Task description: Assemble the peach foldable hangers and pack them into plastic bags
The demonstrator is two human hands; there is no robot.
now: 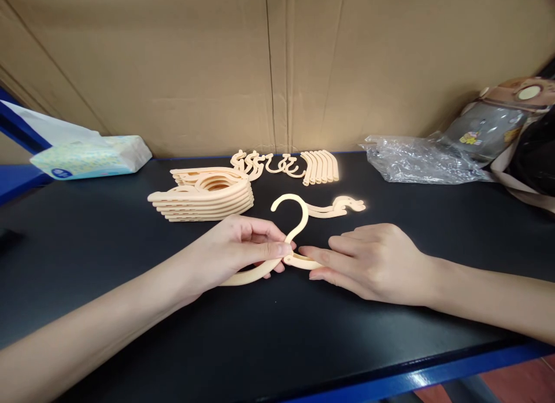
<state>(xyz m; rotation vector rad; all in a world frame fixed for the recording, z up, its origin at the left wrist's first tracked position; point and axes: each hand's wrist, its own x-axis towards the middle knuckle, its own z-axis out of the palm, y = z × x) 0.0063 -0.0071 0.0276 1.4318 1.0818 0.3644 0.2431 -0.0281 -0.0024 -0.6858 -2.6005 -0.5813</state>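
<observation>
A cream plastic hanger point(291, 215) lies on the black table point(130, 287), hook pointing away from me. My left hand point(236, 247) pinches it at the base of the hook, over its left arm. My right hand point(368, 261) covers the hanger's right arm, fingers pressed together on it. Just behind lies a loose cream hanger part point(336, 207). A stack of finished hangers point(203, 195) sits to the back left. Rows of separate hooks point(260, 163) and arms point(321, 167) lie against the back.
A cardboard wall point(277, 67) closes the back. A tissue pack point(91, 157) lies at the far left. Crumpled clear plastic point(411, 160) and a grey bottle point(489, 128) sit at the far right. The table's blue front edge point(433, 374) runs below my right arm.
</observation>
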